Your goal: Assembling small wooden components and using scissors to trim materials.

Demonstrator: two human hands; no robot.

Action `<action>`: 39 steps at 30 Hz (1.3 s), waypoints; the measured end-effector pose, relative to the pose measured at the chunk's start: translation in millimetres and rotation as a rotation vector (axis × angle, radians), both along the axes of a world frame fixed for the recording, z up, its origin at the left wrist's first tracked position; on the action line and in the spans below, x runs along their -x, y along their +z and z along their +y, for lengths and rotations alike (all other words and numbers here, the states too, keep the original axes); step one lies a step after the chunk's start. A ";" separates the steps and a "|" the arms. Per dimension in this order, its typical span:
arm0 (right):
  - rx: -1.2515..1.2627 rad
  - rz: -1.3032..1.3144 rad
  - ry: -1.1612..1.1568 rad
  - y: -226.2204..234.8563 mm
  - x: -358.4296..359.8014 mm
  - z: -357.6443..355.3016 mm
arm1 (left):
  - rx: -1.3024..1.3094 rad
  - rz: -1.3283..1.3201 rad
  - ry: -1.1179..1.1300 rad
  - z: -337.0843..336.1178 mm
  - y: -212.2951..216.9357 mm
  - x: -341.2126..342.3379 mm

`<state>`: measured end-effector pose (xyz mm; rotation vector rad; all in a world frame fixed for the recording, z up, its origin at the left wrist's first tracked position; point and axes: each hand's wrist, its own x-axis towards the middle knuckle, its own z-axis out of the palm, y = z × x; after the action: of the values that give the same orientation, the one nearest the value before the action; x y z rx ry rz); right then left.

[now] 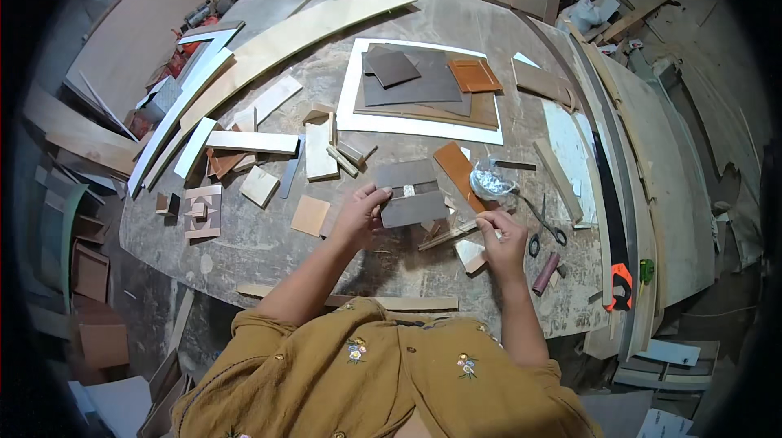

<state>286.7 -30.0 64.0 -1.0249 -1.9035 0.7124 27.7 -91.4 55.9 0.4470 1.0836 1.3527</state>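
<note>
Forearms (322, 271) angled inward over the desk's (257, 252) near edge, left hand (364, 210) gripping a grey panel (413, 210), right hand (504, 241) pinched — contents unclear

Smooth matt grey panel (414, 211), rough scuffed tabletop (261, 249), smooth wooden plank (301, 35), orange plastic saw handle (620, 270)

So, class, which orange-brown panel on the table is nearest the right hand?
The long orange-brown panel beside the clear plastic; its lower end lies close to the right hand. The others lie farther off.
</note>
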 end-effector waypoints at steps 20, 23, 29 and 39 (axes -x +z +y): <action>0.247 -0.186 -0.264 -14.6 -52.4 -8.7 | -0.055 -0.118 0.075 3.7 -31.5 19.5; 0.158 -0.257 -0.209 -17.1 -36.2 -5.7 | -0.102 -0.124 0.095 2.5 -26.5 20.7; 0.051 -0.182 -0.055 -19.8 13.0 9.8 | -0.132 -0.113 0.125 4.1 -20.1 26.3; -0.160 -0.427 0.282 -31.4 44.7 21.0 | -0.142 -0.086 0.096 2.8 -13.5 30.9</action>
<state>242.0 -9.0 32.6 -0.8643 -2.4665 0.5104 -3.2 -88.6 42.4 0.4415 0.9521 1.5270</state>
